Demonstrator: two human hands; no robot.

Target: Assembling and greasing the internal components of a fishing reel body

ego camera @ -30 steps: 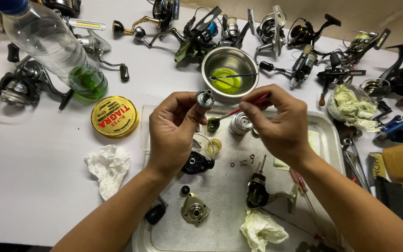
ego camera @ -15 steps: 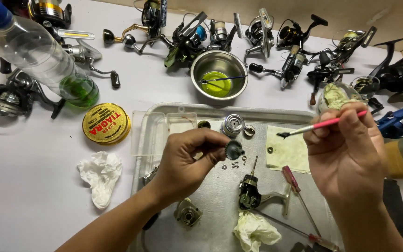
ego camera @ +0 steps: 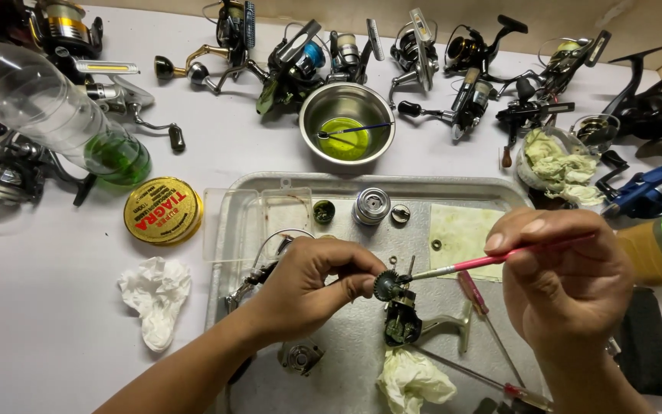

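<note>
A white table [ego camera: 32, 322] meets a beige wall [ego camera: 591, 19].

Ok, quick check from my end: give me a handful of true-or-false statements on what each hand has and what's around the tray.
1. The left hand pinches a small dark gear. True.
2. The right hand holds a screwdriver. False: it holds a thin pink-handled brush, tip at the gear.
3. The steel bowl holds green liquid. True.
4. The yellow round tin sits inside the metal tray. False: it lies on the table, left of the tray.
5. A crumpled white tissue lies left of the tray. True.
</note>
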